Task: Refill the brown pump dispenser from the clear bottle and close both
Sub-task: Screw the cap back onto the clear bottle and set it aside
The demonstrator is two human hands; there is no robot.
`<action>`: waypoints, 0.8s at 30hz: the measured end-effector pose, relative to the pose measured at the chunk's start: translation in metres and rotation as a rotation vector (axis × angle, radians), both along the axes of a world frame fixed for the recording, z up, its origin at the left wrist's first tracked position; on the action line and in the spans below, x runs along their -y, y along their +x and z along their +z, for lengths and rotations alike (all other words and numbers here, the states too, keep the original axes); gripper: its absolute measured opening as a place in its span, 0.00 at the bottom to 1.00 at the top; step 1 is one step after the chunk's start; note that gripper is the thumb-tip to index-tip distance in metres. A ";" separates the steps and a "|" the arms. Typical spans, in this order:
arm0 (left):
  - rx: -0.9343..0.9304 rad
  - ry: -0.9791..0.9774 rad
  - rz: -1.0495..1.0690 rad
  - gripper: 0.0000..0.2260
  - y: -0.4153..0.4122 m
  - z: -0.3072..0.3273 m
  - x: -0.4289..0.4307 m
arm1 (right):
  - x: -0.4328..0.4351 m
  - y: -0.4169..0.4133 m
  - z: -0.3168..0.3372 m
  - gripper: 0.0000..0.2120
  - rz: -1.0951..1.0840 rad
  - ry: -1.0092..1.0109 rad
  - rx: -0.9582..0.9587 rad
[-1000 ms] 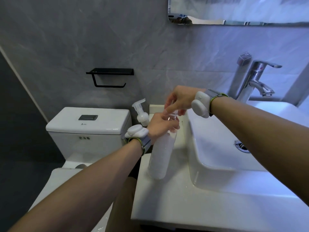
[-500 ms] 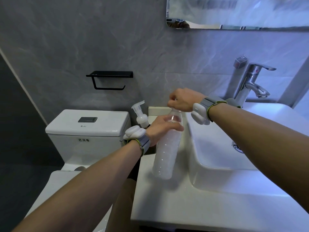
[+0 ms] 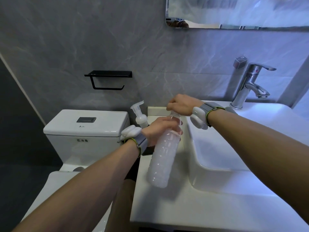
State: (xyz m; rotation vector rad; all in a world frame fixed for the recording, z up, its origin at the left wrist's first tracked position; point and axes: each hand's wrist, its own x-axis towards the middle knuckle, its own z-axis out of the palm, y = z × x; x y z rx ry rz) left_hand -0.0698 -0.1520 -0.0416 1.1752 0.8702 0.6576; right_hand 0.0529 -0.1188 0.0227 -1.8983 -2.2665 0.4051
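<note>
Head view: your left hand (image 3: 160,131) holds the tilted bottle (image 3: 163,156); your right hand (image 3: 181,104) pinches its top, pump (image 3: 139,114) at 10 o'clock.

Left hand (image 3: 160,131) in closed grip; right hand (image 3: 181,105) fisted just above.

Bottle (image 3: 163,158) cap hidden under right hand (image 3: 181,106); dispenser (image 3: 141,118) body behind left wrist.
</note>
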 end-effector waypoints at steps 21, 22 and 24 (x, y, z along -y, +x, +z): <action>-0.044 0.045 0.075 0.08 0.008 -0.001 0.001 | 0.002 0.000 -0.001 0.13 -0.018 -0.076 -0.031; -0.099 0.093 0.097 0.07 0.010 -0.002 0.000 | 0.003 -0.001 -0.001 0.12 -0.017 -0.077 -0.001; -0.307 0.242 0.169 0.07 0.014 -0.002 -0.001 | 0.003 -0.003 -0.004 0.11 -0.036 -0.080 0.074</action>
